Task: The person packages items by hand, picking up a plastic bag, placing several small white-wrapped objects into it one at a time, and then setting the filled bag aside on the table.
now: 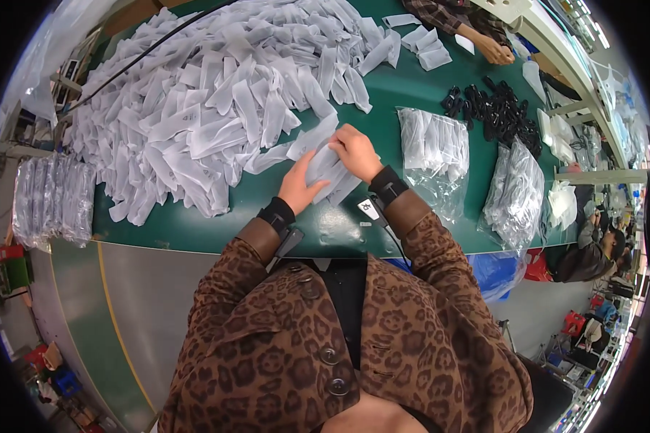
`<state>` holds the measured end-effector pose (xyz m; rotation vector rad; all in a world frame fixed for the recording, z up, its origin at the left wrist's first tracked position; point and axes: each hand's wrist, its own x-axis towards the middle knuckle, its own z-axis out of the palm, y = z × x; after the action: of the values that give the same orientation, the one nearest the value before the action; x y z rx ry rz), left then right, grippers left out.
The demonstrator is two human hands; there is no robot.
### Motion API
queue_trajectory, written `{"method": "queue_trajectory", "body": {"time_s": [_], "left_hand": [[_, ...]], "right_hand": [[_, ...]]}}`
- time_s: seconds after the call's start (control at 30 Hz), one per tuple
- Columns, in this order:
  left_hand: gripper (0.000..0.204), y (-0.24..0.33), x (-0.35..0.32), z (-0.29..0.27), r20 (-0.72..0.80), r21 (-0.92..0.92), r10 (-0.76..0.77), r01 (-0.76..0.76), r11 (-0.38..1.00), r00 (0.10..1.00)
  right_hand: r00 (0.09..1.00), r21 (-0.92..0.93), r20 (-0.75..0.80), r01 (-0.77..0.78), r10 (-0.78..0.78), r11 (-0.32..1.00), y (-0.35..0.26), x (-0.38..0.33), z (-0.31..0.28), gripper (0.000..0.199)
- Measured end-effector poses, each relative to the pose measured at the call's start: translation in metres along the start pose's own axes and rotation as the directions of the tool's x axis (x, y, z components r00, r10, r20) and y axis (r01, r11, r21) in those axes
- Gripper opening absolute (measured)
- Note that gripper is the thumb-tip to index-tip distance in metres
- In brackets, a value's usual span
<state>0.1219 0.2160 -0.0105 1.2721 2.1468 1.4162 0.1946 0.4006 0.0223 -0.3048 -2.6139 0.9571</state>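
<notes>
Just in front of my body, over the green table (296, 227), both hands are on a small stack of frosted white plastic packets (323, 167). My left hand (298, 185) is closed around the stack's left side, with the thumb across its near part. At the top right, the bent fingers of my right hand (357, 153) grip the same stack. A few more packets (345, 187) show below my right hand. A large heap of loose packets (195, 123) spreads over the left and far side, reaching close to the stack.
Right of my hands lies a clear bag of packets (435, 144), with another filled bag (514, 189) beyond it. Black coiled cables (495, 108) sit behind. Bagged bundles (54, 198) stand at the left edge. Far right, another person's hand (495, 52) rests over the table.
</notes>
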Motion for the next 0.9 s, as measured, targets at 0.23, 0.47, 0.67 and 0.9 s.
{"method": "queue_trajectory", "body": {"time_s": [0.23, 0.47, 0.67, 0.9], "left_hand": [[0.053, 0.019, 0.011, -0.045, 0.072, -0.217, -0.048, 0.063, 0.974, 0.996], [0.043, 0.052, -0.001, -0.077, 0.065, -0.396, 0.013, 0.014, 0.918, 0.998], [0.032, 0.055, -0.028, -0.089, 0.126, -0.446, -0.009, 0.065, 0.893, 0.992], [0.027, 0.027, -0.056, -0.094, 0.097, -0.613, -0.15, 0.178, 0.77, 0.984]], "right_hand": [[0.965, 0.144, -0.185, 0.214, -0.186, 0.966, -0.122, 0.007, -0.046, 0.007], [0.906, 0.593, -0.422, 0.241, 0.041, 0.768, -0.154, 0.011, -0.04, 0.006], [0.916, 0.117, -0.236, 0.359, -0.326, 0.926, -0.179, 0.009, -0.054, 0.014], [0.965, -0.234, -0.019, 0.249, -0.261, 0.94, -0.104, -0.02, -0.015, 0.022]]}}
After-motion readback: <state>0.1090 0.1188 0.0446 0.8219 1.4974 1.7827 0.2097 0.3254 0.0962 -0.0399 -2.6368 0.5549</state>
